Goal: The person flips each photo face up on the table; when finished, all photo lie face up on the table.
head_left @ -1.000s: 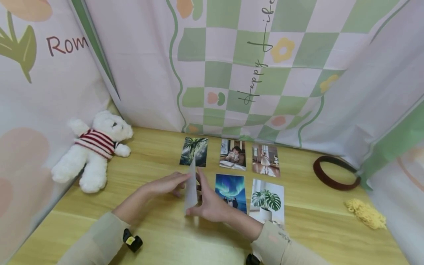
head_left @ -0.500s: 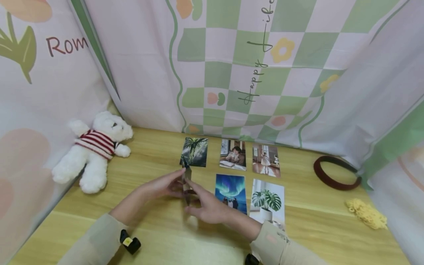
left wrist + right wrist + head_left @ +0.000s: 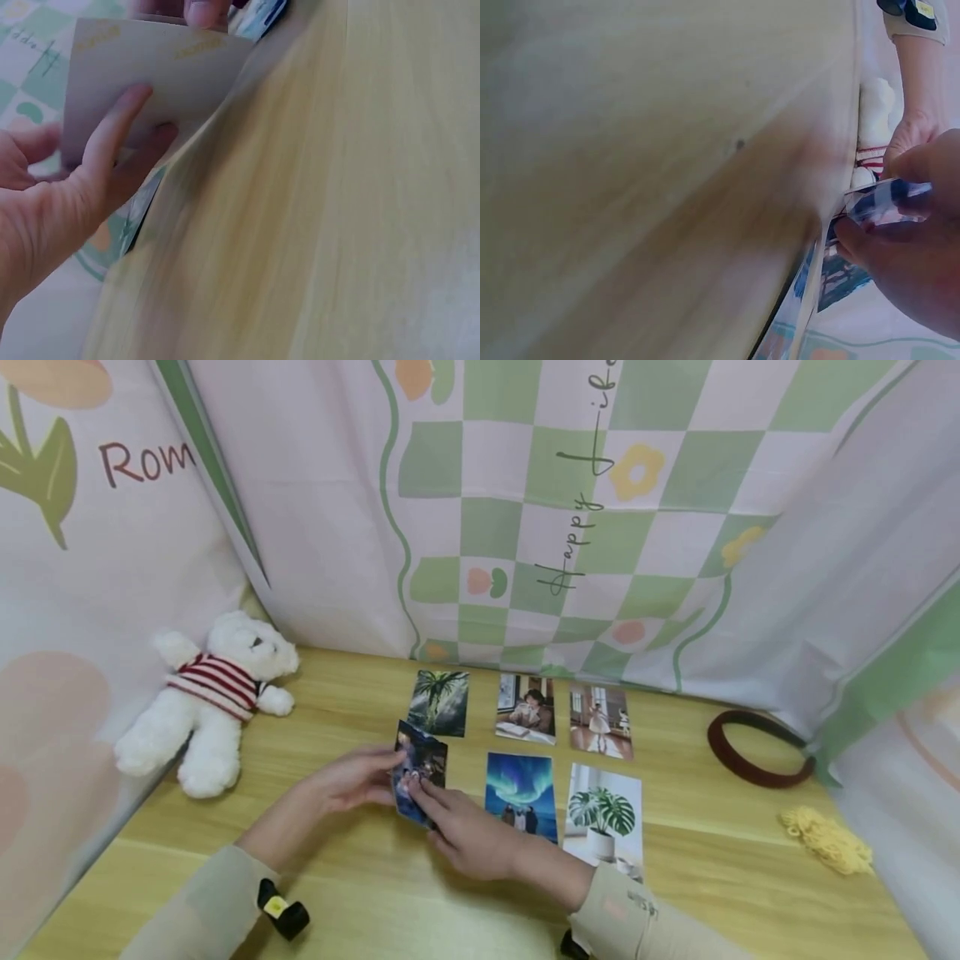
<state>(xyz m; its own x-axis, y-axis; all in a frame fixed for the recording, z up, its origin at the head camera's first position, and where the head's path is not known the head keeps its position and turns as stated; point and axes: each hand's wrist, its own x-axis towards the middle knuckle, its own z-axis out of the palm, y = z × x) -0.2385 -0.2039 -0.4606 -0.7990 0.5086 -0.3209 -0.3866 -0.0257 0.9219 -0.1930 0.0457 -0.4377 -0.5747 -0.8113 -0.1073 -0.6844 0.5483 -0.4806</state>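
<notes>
Both hands hold a dark photo card (image 3: 431,756) tilted up off the wooden table. My left hand (image 3: 348,787) pinches its left edge, thumb on the picture side. The left wrist view shows its fingers spread against the card's pale back (image 3: 161,71), which bears faint yellow print. My right hand (image 3: 476,831) grips the lower right part, fingers over the picture and thumb at the edge. Behind the card lies a photo of a leafy plant (image 3: 444,700), partly overlapped by it. An aurora photo (image 3: 521,781) lies just beyond the right hand.
Right of these lie photos of a seated person (image 3: 527,718), a dancer (image 3: 600,727) and a potted plant (image 3: 606,814). A white teddy bear (image 3: 213,689) sits at left. At right are a brown headband (image 3: 723,756) and yellow yarn (image 3: 825,842). Printed curtains (image 3: 495,531) hang behind the table.
The card has turned from nearly edge-on, first with its pale side visible, to its dark picture side facing up toward the head camera. Both hands shifted slightly left; the right fingers now cover the picture.
</notes>
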